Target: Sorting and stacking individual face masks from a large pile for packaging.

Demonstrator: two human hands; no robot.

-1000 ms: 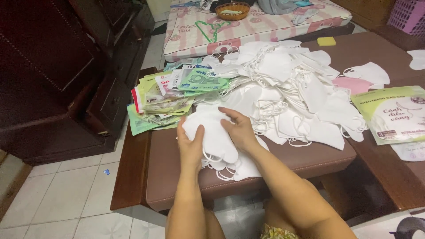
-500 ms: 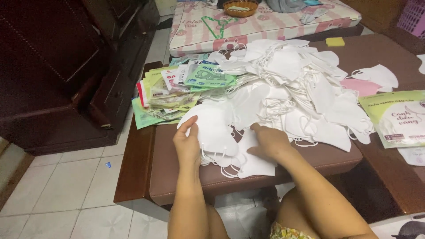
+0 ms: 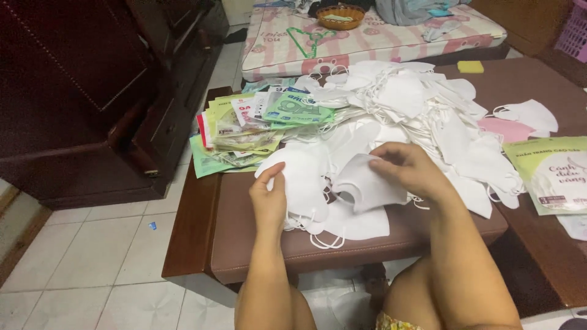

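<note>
Right hand [image 3: 406, 168] pinches a soft white mask [image 3: 367, 183]; left hand [image 3: 269, 198] holds the stack [image 3: 302, 177].

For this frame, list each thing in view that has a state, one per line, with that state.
left hand: gripping the edge of a small stack of white masks
right hand: pinching a single white mask, lifted slightly
big mask pile: loose, unstacked
green packets: fanned out, lying flat
pink mask: flat, partly covered
basket: upright on the mattress
</note>
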